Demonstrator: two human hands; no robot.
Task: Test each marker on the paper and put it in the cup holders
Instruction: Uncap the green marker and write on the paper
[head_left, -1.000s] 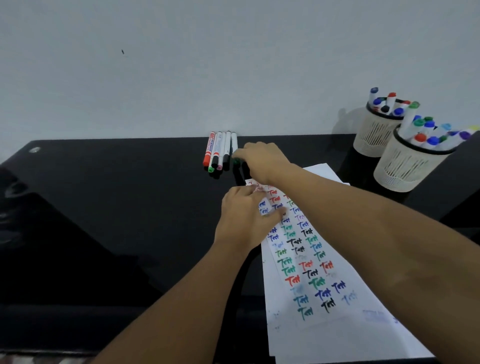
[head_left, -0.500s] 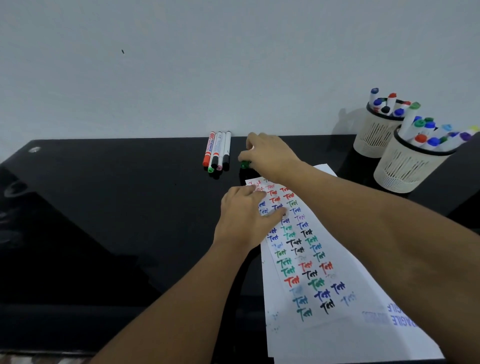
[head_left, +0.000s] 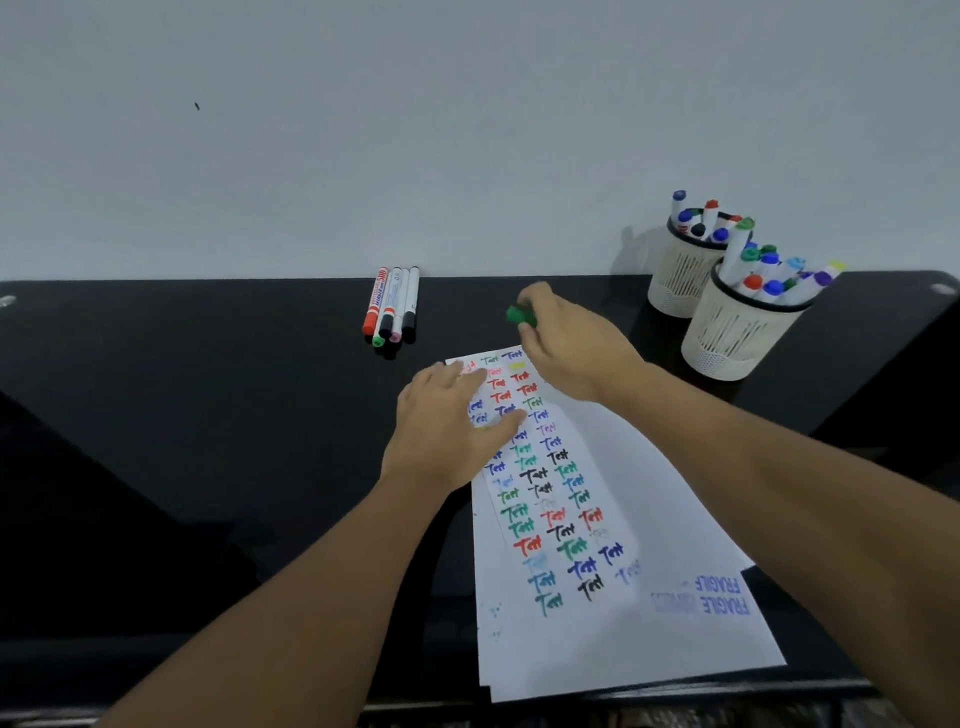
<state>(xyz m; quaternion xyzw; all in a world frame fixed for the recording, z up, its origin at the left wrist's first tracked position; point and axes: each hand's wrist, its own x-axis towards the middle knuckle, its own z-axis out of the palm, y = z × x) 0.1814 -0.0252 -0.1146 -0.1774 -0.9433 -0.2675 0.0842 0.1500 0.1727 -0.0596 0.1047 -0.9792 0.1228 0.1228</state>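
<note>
Marker (head_left: 520, 315) with green cap was pinched in the right hand (head_left: 571, 345); left hand (head_left: 451, 426) lay flat, fingers spread, on the paper (head_left: 649, 467).

A glossy black tabletop (head_left: 208, 441) fills the near scene. Behind its far edge rises a plain pale wall (head_left: 415, 130), with a small dark speck (head_left: 197, 106) at upper left.

Green-capped marker (head_left: 521, 315): only cap shows, barrel hidden inside right hand (head_left: 566, 345). Left hand (head_left: 451, 426) covers paper (head_left: 649, 467) upper-left words. Blue print near paper's lower edge partly blurred.
</note>
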